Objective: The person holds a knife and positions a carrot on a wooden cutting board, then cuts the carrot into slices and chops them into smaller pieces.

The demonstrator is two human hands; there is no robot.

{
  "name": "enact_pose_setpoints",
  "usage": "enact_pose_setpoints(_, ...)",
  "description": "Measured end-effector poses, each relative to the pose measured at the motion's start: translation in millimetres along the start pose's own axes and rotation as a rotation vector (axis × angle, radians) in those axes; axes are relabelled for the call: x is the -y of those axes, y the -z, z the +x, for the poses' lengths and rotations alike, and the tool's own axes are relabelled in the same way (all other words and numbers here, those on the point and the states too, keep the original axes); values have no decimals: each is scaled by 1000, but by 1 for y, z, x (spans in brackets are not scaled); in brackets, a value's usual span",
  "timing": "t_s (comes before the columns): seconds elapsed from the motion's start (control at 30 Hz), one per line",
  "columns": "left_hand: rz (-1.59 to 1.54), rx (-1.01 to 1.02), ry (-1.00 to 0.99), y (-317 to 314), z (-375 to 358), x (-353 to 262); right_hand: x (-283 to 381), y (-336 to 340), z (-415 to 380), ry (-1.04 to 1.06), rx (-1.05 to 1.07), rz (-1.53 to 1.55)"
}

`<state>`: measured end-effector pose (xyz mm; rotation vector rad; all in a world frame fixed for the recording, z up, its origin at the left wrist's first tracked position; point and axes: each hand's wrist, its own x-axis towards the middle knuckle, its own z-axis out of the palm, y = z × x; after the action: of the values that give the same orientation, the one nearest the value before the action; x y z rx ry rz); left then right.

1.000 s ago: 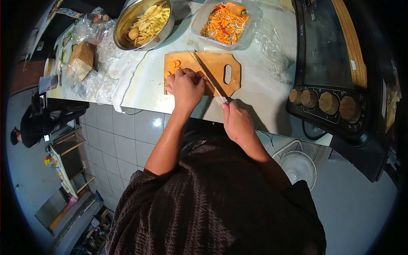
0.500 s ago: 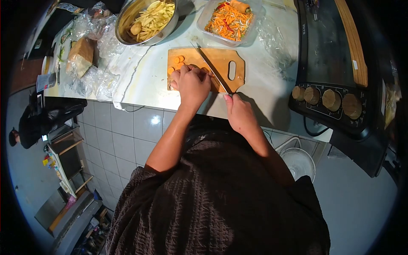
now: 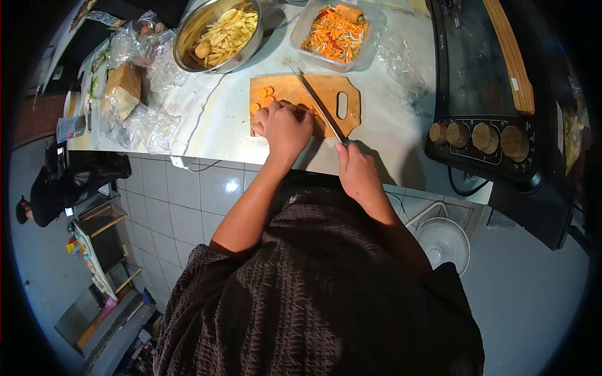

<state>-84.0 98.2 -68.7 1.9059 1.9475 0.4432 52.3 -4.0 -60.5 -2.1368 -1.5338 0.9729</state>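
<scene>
My left hand [image 3: 288,130] is closed, its fingers curled down on the left part of a wooden cutting board [image 3: 329,91]. An orange piece of carrot [image 3: 303,107] peeks out beside those fingers; most of it is hidden. Round carrot slices [image 3: 263,93] lie on the board beyond the hand. My right hand [image 3: 360,172] is wrapped round the handle of a kitchen knife [image 3: 320,103]. The blade slants up and left across the board, just right of my left hand's fingers.
A steel bowl [image 3: 183,51] of cut potato strips and a plastic container [image 3: 300,28] of shredded carrot stand behind the board. Plastic bags [image 3: 150,128] lie left. A black oven [image 3: 464,75] with wooden knobs stands right. A person [image 3: 53,194] is far left.
The whole view has shifted slightly. Both hands keep nearly the same place over the board, and the knife still lies slantwise beside the left hand.
</scene>
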Motion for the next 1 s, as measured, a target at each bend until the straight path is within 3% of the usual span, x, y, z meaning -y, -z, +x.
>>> enact_pose_setpoints(0.53, 14, 35, 23, 2, 1, -2, 4, 3, 3, 92, -48, 54)
enact_pose_setpoints(1.0, -32, -12, -28, -6, 0, 5, 8, 7, 8, -18, 67, 40)
